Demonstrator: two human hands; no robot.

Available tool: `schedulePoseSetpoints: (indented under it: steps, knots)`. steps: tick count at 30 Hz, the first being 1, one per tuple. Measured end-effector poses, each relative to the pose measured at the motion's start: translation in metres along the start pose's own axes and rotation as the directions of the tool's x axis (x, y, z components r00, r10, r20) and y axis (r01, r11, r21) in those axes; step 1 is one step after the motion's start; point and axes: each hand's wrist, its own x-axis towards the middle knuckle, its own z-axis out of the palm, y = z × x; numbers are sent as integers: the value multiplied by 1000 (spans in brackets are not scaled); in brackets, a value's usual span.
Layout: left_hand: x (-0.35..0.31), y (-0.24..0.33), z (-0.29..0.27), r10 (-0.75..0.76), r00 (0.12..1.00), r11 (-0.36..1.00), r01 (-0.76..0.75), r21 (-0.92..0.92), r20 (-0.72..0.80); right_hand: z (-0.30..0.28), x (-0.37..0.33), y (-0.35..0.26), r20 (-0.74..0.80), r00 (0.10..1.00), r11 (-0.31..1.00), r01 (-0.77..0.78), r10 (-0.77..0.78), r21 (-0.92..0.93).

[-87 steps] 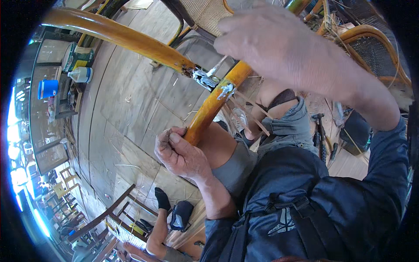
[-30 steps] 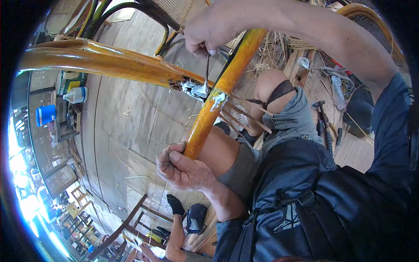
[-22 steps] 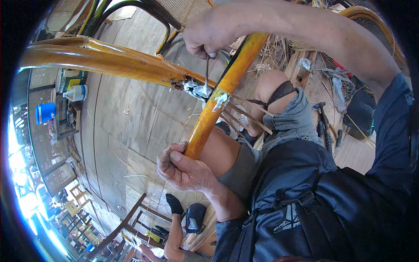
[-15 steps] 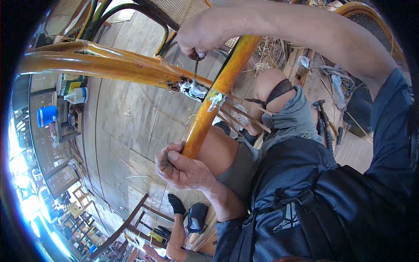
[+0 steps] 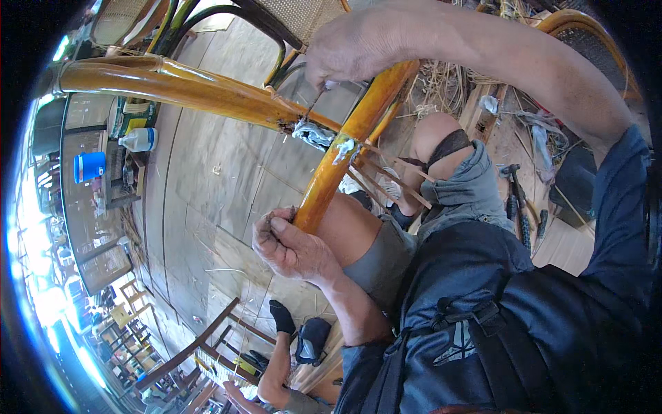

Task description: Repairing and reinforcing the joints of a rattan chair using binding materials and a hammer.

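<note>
Here's the amber pole [image 5: 331, 162], smooth, glossy and round, slanting in front of the person's body. At its lower end the left hand [image 5: 293, 245] curls in, thumb bent, fingers closed on it. Beyond it, the right hand [image 5: 355, 48] pinches a thin stick [image 5: 314, 105], its tip at the thick, lumpy white paste [image 5: 316, 136] just left of the pole. That paste coats the ragged, dark end of a long curved pole [image 5: 186, 90], equally shiny; a smear marks the amber pole too. Right of it, flat pale strips [image 5: 396, 181] fan out.
</note>
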Motion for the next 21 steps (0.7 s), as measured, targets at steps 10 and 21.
schedulePoseSetpoints:
  steps: [10,21]
  knots:
    - [1,-4,-3,-9,1000,1000,8,22,16,-3,-15,-32,-25,971,967,-239,238,-91]
    - [4,1,-9,14,1000,997,-12,74,-19,-6,13,-26,-103,961,966,-259,258,-2]
